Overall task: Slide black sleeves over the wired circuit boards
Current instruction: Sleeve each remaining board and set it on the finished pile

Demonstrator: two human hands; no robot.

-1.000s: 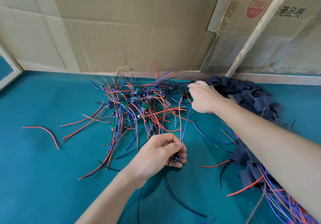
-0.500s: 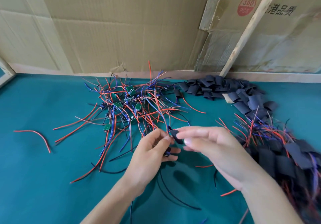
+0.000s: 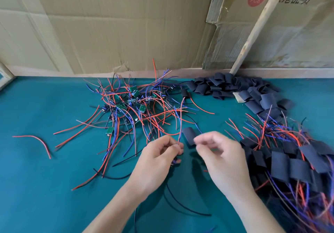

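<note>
Teal cloth covers the table, and both hands work just above it near the middle. The left hand has its fingers curled, pinching a thin bundle of red and blue wires that rises from its fingertips toward the far pile; something small and dark shows under its fingers, though too little is visible to tell whether it is a board. The right hand, blurred, pinches the lower end of a black sleeve between thumb and forefinger — the sleeve tilts up and to the left, just beside the wire bundle, its open top apart from the left fingertips. Beyond the hands lies a tangle of wired circuit boards, small green boards among red, blue and black leads. To the far right, against the wall of cardboard, sits a heap of empty black sleeves. Along the right edge a pile of sleeved boards trails wires toward the viewer. A lone red wire lies well apart on the left — and a wooden stick leans against the cardboard.
</note>
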